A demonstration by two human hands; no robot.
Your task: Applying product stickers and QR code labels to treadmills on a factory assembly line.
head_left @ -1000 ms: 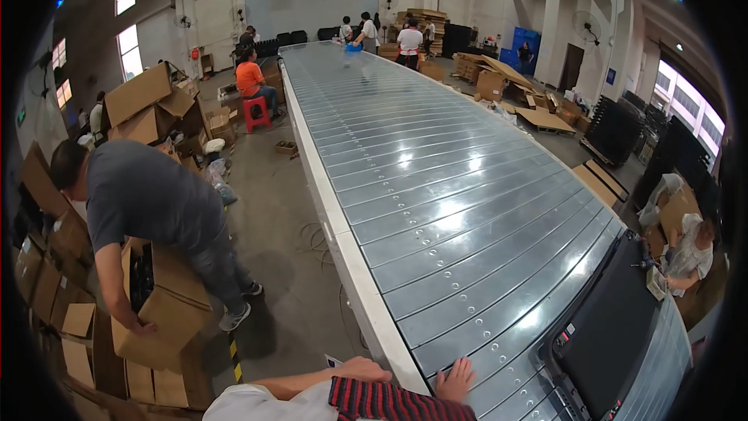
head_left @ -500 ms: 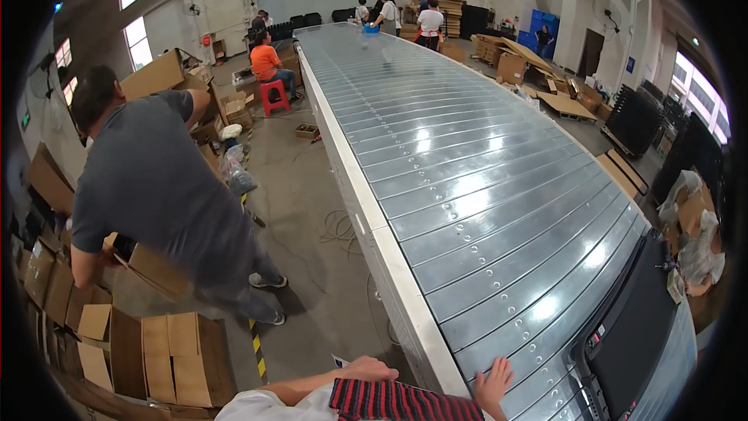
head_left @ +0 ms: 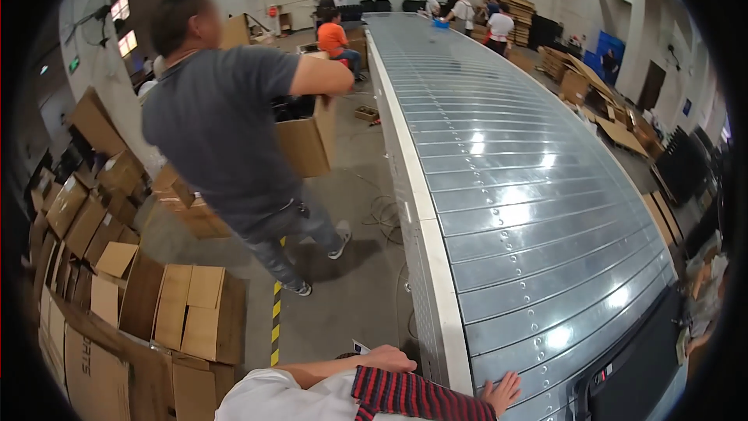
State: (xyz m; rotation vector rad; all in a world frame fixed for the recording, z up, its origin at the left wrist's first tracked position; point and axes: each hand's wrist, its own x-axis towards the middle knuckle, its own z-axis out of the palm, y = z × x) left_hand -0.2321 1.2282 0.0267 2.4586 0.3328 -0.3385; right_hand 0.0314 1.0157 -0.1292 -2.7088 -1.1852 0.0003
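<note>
My right hand (head_left: pixel 501 394), its forearm in a red-and-black striped sleeve (head_left: pixel 425 394), lies palm down with fingers spread on the grey metal slats of the conveyor (head_left: pixel 499 304), close to its pale side rail (head_left: pixel 442 288). My left hand (head_left: pixel 392 359) is curled over beside that rail, its forearm bare. The fingertips are hidden, so I cannot make out whether anything is in it. A small white-and-blue piece (head_left: pixel 359 347) shows just behind it. On the slats to the right of my right hand rests a flat black panel (head_left: pixel 640 362) with a raised edge.
At the left a person in a dark grey shirt (head_left: pixel 222 117) holds an open carton (head_left: pixel 308 140) with black items inside. Empty-looking cartons (head_left: pixel 195 308) crowd the lower left. Yellow-black tape (head_left: pixel 275 327) and loose cables (head_left: pixel 383 214) lie on the floor. Several people stand around the conveyor's far end.
The person in grey has straightened from bending over the cartons and now carries one at chest height. My view has turned left. My right hand stays flat on the slats.
</note>
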